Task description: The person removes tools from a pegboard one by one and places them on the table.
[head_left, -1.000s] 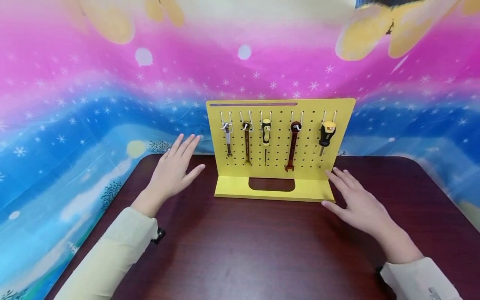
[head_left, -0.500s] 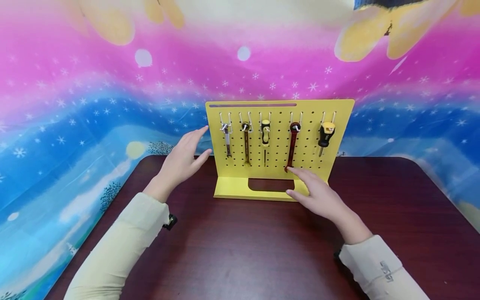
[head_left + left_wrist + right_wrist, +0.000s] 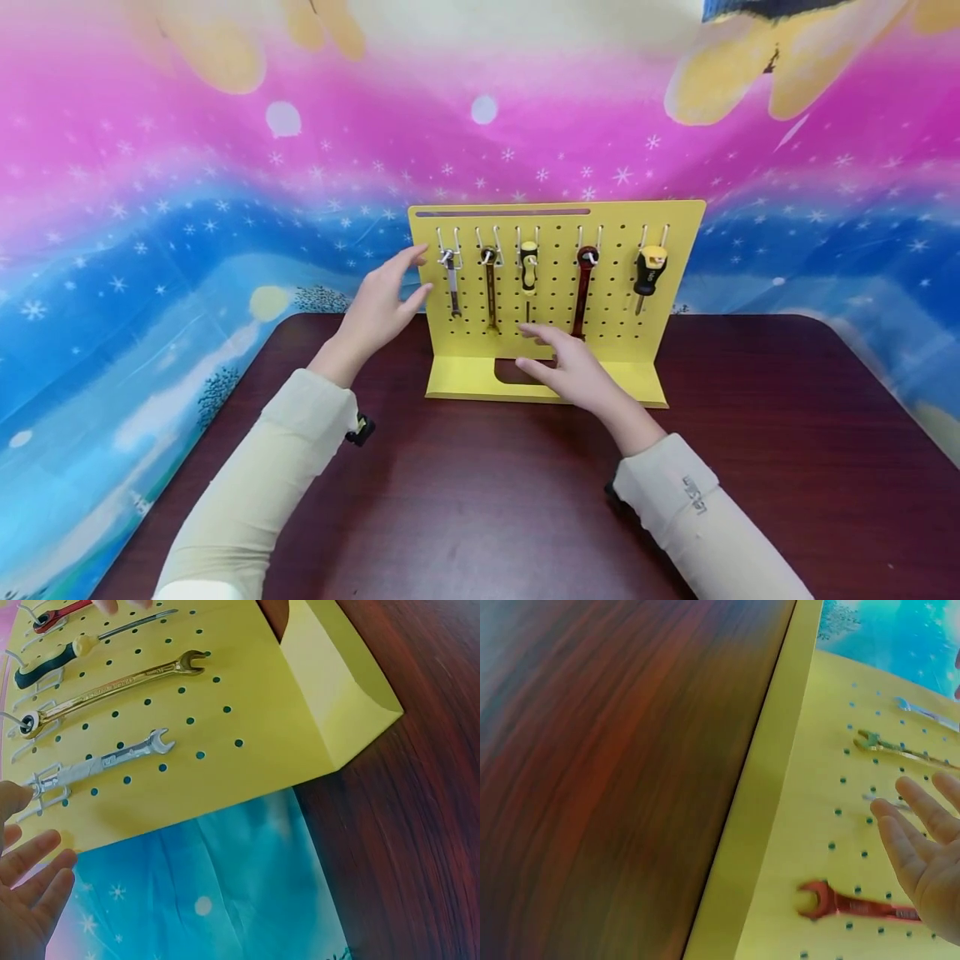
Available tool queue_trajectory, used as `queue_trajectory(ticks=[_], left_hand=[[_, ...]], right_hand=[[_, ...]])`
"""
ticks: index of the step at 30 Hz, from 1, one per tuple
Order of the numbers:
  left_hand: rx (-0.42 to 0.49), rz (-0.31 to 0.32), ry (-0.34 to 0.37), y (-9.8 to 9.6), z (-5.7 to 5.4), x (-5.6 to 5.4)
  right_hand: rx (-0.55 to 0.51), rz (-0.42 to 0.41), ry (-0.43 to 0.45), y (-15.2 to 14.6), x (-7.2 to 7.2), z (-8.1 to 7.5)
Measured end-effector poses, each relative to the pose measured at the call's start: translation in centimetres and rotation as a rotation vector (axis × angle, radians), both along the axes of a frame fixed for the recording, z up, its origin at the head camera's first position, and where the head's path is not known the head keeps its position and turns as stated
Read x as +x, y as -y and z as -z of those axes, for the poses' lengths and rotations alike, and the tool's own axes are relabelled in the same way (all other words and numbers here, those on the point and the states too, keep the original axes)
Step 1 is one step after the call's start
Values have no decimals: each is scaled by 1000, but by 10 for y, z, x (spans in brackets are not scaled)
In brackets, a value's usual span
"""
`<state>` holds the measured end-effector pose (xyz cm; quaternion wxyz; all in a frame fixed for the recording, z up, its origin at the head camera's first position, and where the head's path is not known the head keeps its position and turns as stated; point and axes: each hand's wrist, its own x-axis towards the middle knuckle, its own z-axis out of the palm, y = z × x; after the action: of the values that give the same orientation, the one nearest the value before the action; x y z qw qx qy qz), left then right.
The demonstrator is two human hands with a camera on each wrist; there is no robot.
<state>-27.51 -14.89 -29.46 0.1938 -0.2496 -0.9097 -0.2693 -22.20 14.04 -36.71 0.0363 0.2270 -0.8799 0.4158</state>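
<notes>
My left hand (image 3: pixel 382 300) is at the left edge of the yellow pegboard (image 3: pixel 555 218), thumb and fingers apart. In the left wrist view its thumb is close by the hook end of the silver wrench (image 3: pixel 105 761). My right hand (image 3: pixel 576 371) is held before the lower middle of the board, fingers extended, holding nothing. It overlaps the lower end of the red wrench (image 3: pixel 583 292) in the head view, its fingertips by the shaft of the slim screwdriver (image 3: pixel 528 271). Between the silver wrench and this screwdriver hangs a gold wrench (image 3: pixel 491 292).
A stubby black-and-yellow screwdriver (image 3: pixel 650 268) hangs at the board's right side. White hooks (image 3: pixel 496 237) stick out from the board. It stands on a dark wooden table (image 3: pixel 465 500) in front of a colourful printed cloth (image 3: pixel 225 167).
My right hand has moved left from the board's right edge to its lower middle. My left hand has moved right, up to the board's left edge. The tools still hang in place.
</notes>
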Motion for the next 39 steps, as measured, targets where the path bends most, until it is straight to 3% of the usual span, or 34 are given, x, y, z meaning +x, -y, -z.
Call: queue_trajectory(ticks=[9,19,28,39], left_hand=[[86,24,57,-12,0,-11],[193,55,112,-24,2,-16],[207,52,106,-29,4,-19],[212,33,102,-29,1,-22]], right_hand=[[-56,-37,62,30,-15,2],[-154,-31,121,58,-30,4],[-274,-28,159,73,-42,11],[-299,12,171,80,-47,14]])
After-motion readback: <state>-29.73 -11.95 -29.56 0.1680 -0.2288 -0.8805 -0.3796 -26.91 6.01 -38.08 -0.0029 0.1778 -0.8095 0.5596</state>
